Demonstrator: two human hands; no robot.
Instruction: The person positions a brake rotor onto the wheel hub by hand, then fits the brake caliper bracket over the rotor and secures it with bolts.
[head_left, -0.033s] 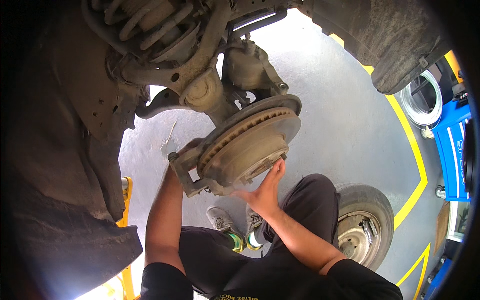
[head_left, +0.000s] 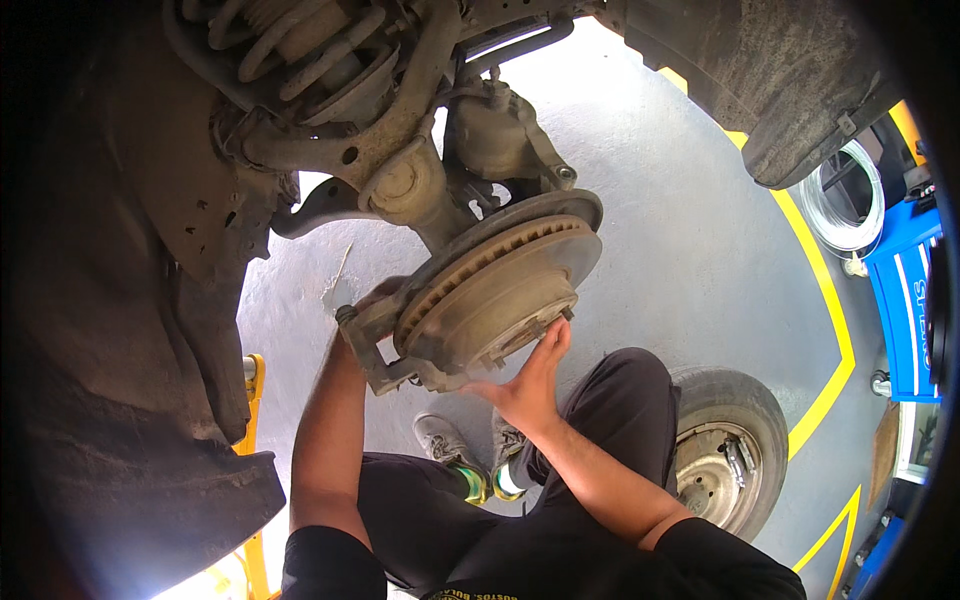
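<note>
A rusty vented brake disc (head_left: 450, 330) sits tilted on the wheel hub (head_left: 525, 335), whose studs point down toward me. At its left edge is the brake caliper bracket (head_left: 372, 352), a squarish metal frame. My left hand (head_left: 382, 292) reaches up behind this bracket; its fingers are hidden behind the metal. Under the disc, my right hand (head_left: 532, 388) has thumb and fingers spread apart. Its fingertips touch the hub near a stud, and its thumb points toward the lower end of the bracket.
Above hang the coil spring (head_left: 300, 50), the control arm (head_left: 410, 90) and dark wheel-arch lining (head_left: 120, 300). A removed wheel (head_left: 745, 420) lies right of my knee. A yellow stand (head_left: 255, 395) is at left. A blue cabinet (head_left: 905, 310) and coiled clear tubing (head_left: 845, 235) are far right.
</note>
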